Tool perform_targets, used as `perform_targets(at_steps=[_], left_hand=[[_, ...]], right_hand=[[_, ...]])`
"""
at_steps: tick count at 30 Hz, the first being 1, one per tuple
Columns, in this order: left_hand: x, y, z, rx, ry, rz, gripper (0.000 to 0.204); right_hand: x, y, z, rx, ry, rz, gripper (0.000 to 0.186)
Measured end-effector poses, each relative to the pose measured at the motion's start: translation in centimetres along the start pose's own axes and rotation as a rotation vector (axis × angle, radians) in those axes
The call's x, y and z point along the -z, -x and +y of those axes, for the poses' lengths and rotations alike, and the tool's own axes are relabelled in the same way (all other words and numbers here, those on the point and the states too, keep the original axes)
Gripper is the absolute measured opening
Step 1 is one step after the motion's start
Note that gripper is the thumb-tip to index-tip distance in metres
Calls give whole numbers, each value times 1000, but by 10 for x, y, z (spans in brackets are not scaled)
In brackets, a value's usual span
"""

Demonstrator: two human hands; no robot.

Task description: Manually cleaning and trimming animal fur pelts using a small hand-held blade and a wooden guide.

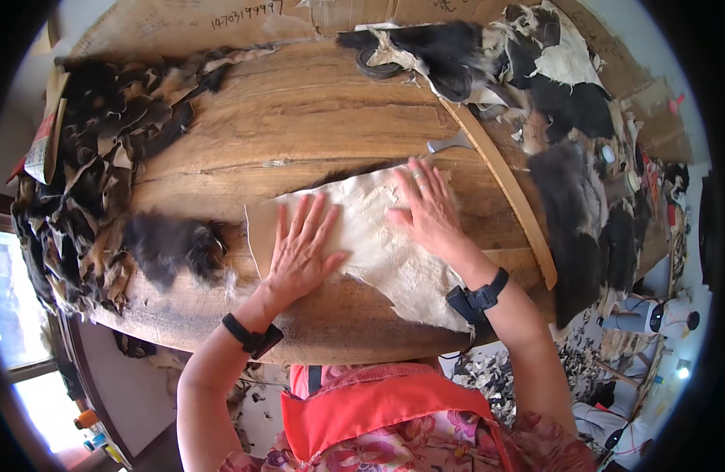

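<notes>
1. Here's the step, by the look of it: the person is smoothing out a pale hide (378, 216) on the wooden worktop (244, 110). It lies near the middle of the near side, skin face up, dark fur peeping out along its far edge.

2. The left hand (301, 250) is palm down over the hide's left part, fingers spread with clear gaps, thumb angled out to the right. Nothing is pinched. By it is a smooth tan section (260, 224) with a straight left edge; whether it's separate from the hide, one cannot tell.

3. Over to the right hand (429, 208): laid across the far right part, fingers extended and slightly parted, thumb reaching left. It grips nothing either.

4. The next move, at a guess, calls for light, even pressure, palms working outward to the ragged near-right edge without dragging the piece askew.

5. Just beyond the right fingertips sits a metal-bladed tool (450, 143), beside a long wooden strip (500, 185); a dark fur piece (172, 248) lies off to the left.
</notes>
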State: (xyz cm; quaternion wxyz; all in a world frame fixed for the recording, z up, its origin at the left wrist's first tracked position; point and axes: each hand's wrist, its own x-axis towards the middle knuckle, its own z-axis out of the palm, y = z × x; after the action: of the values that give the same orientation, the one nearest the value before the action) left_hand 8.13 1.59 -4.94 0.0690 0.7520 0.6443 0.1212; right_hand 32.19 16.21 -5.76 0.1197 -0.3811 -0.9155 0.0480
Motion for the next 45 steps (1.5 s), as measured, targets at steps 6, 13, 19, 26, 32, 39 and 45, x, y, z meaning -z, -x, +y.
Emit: perform_targets(at_steps=[6, 13, 19, 26, 32, 39, 45], left_hand=[[6, 19, 6, -28, 35, -13, 87], [14, 107, 49, -140, 155, -224, 106], [13, 124, 56, -129, 171, -312, 94], [22, 108, 27, 79, 250, -243, 79], [22, 67, -4, 447, 185, 91, 27], [22, 41, -29, 227, -123, 155, 32], [21, 33, -54, 176, -47, 72, 33]], right_hand=[[11, 49, -27, 60, -33, -18, 70], [35, 176, -73, 42, -118, -124, 77], [39, 212, -90, -1, -135, -136, 71], [32, 133, -62, 50, -152, -171, 67], [32, 79, -45, -63, -162, -74, 34], [11, 55, -26, 66, -260, 147, 20], [18, 51, -8, 50, -295, 96, 26]])
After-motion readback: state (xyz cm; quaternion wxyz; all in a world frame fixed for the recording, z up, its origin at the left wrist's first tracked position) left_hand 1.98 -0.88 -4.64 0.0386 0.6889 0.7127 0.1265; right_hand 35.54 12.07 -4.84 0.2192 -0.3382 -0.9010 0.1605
